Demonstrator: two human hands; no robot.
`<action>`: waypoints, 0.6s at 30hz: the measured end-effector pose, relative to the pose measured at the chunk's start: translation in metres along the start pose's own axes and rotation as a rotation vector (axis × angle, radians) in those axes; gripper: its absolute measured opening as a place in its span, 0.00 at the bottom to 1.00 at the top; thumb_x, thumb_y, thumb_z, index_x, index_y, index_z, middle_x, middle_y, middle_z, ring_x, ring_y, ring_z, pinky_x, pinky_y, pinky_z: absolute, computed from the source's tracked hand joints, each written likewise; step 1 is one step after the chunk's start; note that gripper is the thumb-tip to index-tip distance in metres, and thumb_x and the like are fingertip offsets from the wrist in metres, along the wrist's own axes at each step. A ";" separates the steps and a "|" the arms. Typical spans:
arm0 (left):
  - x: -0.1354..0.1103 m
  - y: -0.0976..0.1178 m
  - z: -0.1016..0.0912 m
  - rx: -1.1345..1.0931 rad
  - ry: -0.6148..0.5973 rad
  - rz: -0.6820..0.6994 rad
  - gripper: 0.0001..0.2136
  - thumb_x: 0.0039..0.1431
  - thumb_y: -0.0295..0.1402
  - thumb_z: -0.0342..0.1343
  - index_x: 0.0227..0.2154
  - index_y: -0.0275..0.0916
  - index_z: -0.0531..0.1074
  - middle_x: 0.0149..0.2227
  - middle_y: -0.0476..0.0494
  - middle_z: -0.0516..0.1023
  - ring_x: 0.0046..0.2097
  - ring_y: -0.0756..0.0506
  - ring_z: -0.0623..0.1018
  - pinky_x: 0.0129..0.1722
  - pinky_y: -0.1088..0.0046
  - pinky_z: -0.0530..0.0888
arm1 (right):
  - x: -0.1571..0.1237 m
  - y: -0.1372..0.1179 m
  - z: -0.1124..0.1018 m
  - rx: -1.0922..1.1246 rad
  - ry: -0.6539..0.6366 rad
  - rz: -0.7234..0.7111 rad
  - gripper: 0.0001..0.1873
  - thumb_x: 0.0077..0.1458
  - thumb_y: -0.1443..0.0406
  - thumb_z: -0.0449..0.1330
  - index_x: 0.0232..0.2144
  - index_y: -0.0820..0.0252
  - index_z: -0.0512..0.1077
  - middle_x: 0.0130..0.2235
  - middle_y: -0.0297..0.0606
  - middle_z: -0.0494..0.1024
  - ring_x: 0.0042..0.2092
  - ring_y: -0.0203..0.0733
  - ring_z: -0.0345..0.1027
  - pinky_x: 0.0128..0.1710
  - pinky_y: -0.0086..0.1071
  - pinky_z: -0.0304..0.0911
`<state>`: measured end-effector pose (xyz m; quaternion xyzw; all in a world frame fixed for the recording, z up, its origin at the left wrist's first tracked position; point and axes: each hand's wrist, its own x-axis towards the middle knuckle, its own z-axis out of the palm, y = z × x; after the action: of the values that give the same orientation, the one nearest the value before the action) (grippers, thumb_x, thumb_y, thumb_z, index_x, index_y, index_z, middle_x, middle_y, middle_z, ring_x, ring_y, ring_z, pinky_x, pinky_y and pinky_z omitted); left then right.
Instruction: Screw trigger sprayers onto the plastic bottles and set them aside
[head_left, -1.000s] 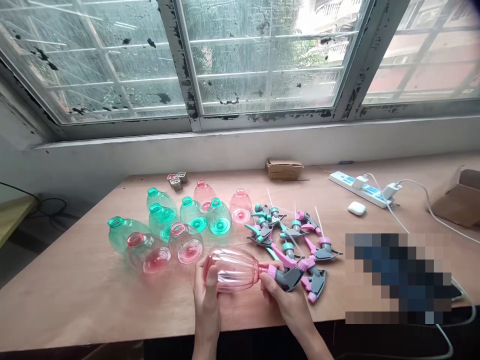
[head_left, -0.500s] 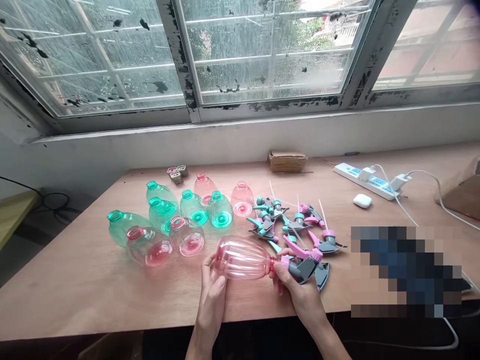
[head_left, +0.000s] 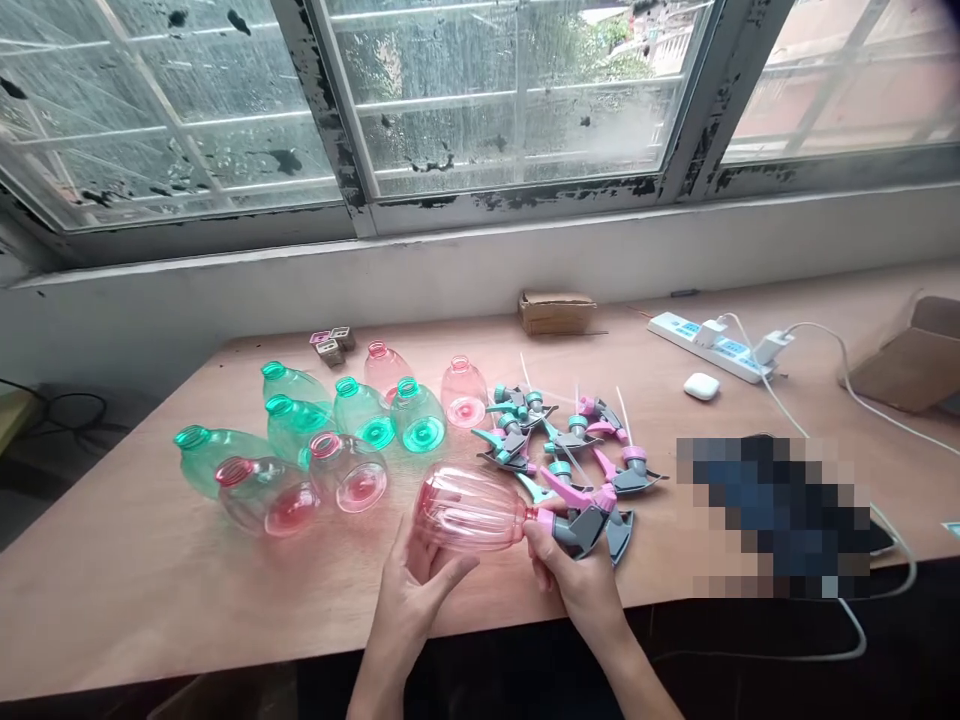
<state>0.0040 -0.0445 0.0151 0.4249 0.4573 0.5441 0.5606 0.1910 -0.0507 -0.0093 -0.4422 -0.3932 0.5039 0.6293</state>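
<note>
My left hand (head_left: 411, 590) cups the base of a clear pink spray bottle (head_left: 471, 510) held sideways above the table's front edge. My right hand (head_left: 576, 580) is closed around the bottle's neck, where a grey and pink trigger sprayer head (head_left: 581, 524) sits. A pile of loose trigger heads (head_left: 559, 450), teal and pink, lies just behind the right hand. Several empty green and pink bottles (head_left: 322, 445) without heads lie on their sides to the left.
The wooden table (head_left: 150, 590) runs under a window. A white power strip (head_left: 712, 345) with plugged cables, a white earbud case (head_left: 701, 386), a small cardboard box (head_left: 556, 312) and a larger box (head_left: 911, 360) sit at the back and right. A blurred dark patch (head_left: 780, 515) lies at the right front.
The bottle's base has tipped up toward me and my left hand has slid under it, fingers spread wider. The view has shifted slightly to the right.
</note>
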 end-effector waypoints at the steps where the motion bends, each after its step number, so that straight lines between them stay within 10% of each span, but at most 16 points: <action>1: 0.001 -0.002 -0.002 -0.004 -0.010 0.004 0.42 0.51 0.35 0.78 0.68 0.49 0.67 0.69 0.40 0.74 0.74 0.31 0.65 0.70 0.57 0.67 | -0.001 0.001 -0.001 -0.009 -0.006 0.003 0.16 0.61 0.52 0.71 0.36 0.57 0.76 0.19 0.25 0.70 0.17 0.35 0.59 0.18 0.28 0.57; 6: 0.005 -0.007 -0.010 -0.033 0.105 0.058 0.51 0.47 0.48 0.79 0.72 0.48 0.60 0.72 0.35 0.69 0.75 0.28 0.61 0.72 0.52 0.63 | -0.006 -0.002 0.000 -0.032 -0.022 0.017 0.13 0.61 0.55 0.72 0.37 0.57 0.77 0.19 0.25 0.70 0.20 0.37 0.62 0.23 0.30 0.61; 11: 0.002 0.001 -0.005 0.040 0.016 -0.012 0.42 0.47 0.39 0.79 0.66 0.45 0.70 0.66 0.36 0.77 0.71 0.28 0.69 0.70 0.54 0.68 | -0.004 -0.002 0.000 0.000 0.008 0.006 0.15 0.61 0.52 0.71 0.36 0.56 0.76 0.18 0.23 0.68 0.18 0.36 0.59 0.21 0.30 0.58; 18: -0.007 0.002 0.000 0.074 0.005 -0.024 0.52 0.48 0.42 0.79 0.74 0.53 0.58 0.67 0.41 0.76 0.72 0.31 0.68 0.71 0.56 0.64 | -0.002 0.001 0.001 -0.003 0.077 0.011 0.15 0.61 0.53 0.71 0.37 0.57 0.75 0.18 0.23 0.67 0.19 0.34 0.57 0.21 0.28 0.56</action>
<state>0.0036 -0.0516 0.0174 0.4385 0.4835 0.5211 0.5498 0.1896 -0.0525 -0.0105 -0.4644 -0.3669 0.4894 0.6405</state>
